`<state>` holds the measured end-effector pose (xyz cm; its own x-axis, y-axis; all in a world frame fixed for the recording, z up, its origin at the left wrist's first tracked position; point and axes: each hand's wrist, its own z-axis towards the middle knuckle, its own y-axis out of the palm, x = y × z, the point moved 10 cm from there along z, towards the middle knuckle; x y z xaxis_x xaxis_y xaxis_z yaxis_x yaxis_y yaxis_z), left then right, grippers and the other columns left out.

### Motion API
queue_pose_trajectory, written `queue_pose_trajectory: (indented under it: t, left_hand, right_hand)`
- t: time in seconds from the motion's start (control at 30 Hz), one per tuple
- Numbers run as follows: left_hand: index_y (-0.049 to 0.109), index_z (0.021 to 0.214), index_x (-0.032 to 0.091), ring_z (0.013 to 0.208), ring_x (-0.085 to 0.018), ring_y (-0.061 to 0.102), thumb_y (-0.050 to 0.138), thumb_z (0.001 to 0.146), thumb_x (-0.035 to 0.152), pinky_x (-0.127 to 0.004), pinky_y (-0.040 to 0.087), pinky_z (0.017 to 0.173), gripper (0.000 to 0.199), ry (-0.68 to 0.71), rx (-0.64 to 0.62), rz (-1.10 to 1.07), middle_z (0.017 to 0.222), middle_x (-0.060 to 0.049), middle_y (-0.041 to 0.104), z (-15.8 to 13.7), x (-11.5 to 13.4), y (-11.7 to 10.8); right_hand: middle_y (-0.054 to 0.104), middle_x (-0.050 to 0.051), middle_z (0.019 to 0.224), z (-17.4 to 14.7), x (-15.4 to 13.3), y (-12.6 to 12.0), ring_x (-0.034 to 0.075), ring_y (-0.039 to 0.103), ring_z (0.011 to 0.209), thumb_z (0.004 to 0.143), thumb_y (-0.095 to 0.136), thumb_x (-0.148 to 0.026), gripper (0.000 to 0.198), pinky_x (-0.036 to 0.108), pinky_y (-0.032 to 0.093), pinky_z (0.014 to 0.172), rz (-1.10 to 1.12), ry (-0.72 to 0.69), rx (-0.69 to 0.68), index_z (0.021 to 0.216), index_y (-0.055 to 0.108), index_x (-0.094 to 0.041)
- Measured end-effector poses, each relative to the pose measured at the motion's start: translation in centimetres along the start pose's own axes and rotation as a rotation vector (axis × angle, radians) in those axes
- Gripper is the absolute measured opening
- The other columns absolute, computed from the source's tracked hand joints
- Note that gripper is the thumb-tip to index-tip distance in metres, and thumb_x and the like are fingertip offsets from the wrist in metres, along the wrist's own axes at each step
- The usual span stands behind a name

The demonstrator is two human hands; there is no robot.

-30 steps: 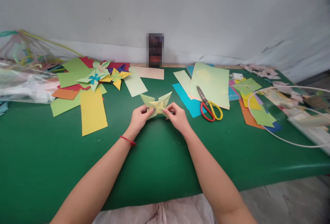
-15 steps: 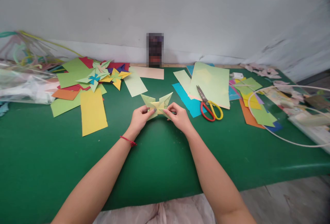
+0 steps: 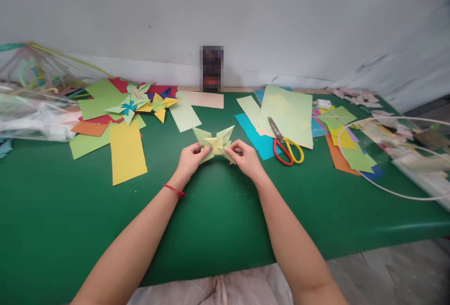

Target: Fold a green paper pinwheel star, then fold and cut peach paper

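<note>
Between my two hands is a pale green folded paper star (image 3: 215,143) with a yellowish middle, its two upper points spread outward. My left hand (image 3: 192,157) pinches its left side, the thumb lying near the middle. At the lower right point, my right hand (image 3: 245,158) has thumb and fingers closed on the paper. The fingertips beneath the paper are hidden. To the right lie scissors (image 3: 284,145) with one red and one yellow handle, resting partly on a large pale green sheet (image 3: 291,113).
Finished paper stars (image 3: 131,103) and coloured sheets lie at the left, with a yellow sheet (image 3: 128,155) nearest. A blue sheet (image 3: 255,134) lies under the pale ones. More coloured paper (image 3: 346,143) and a white cable (image 3: 372,181) are at the right. A blurred-out dark object (image 3: 211,68) stands against the wall.
The right side of the folded star has shifted slightly under my right fingers, and its upper right point sits a little further left. Both hands keep their hold.
</note>
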<state>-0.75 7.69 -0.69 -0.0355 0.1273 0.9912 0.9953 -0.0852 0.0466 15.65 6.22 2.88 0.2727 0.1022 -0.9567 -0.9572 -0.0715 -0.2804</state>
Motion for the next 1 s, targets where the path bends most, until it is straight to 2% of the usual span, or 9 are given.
queue_pose_trajectory:
  t: [0.73,0.9,1.0]
  left_hand:
    - [0.069,0.09,0.013,0.082,-0.022,0.065,0.071,0.063,0.044,-0.033,0.05,0.075,0.041,-0.016,-0.034,-0.021,0.093,-0.01,0.071,0.2,-0.6,0.3]
    - [0.068,0.089,0.013,0.084,-0.023,0.065,0.07,0.064,0.044,-0.035,0.05,0.077,0.04,0.0,-0.041,-0.006,0.094,-0.01,0.071,0.1,-0.2,0.4]
    - [0.067,0.095,0.013,0.091,-0.023,0.063,0.071,0.064,0.041,-0.035,0.048,0.083,0.042,0.028,-0.047,-0.009,0.101,-0.011,0.069,0.1,0.2,0.6]
  right_hand:
    - [0.055,-0.003,0.056,0.0,0.3,0.6,0.013,0.055,0.053,0.075,0.058,-0.048,0.03,0.025,0.047,0.051,-0.02,-0.001,0.002,0.067,0.045,-0.021]
    - [0.067,0.001,0.068,0.0,1.9,1.4,0.017,0.064,0.062,0.072,0.062,-0.047,0.031,0.027,0.05,0.054,0.114,0.129,-0.039,0.082,0.048,-0.021]
    - [0.069,0.002,0.069,0.0,2.0,1.5,0.017,0.065,0.062,0.072,0.062,-0.048,0.031,0.027,0.051,0.054,0.149,0.149,-0.046,0.081,0.05,-0.021]
